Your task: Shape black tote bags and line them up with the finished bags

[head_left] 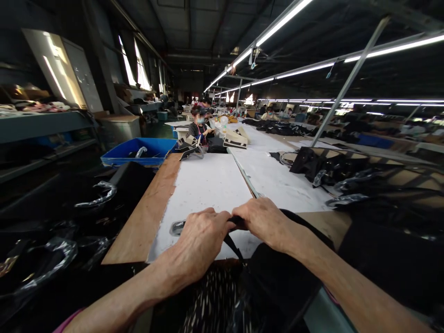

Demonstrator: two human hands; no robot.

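My left hand [201, 240] and my right hand [263, 219] meet at the near edge of the white-covered table [208, 185]. Both are closed around a black bag handle [233, 222] wrapped in clear plastic, whose left end [176, 227] sticks out past my left hand. A thin black strap [232, 245] runs down from between the hands. The black bag [277, 282] itself lies below my wrists, against my lap. The fingertips are curled under and hidden.
A blue bin [138, 152] stands at the table's far left corner. Piles of black bags with wrapped handles lie left [100, 196] and right [347, 180]. A person in a mask [199, 125] sits farther along. A slanted metal pole [347, 83] rises at right.
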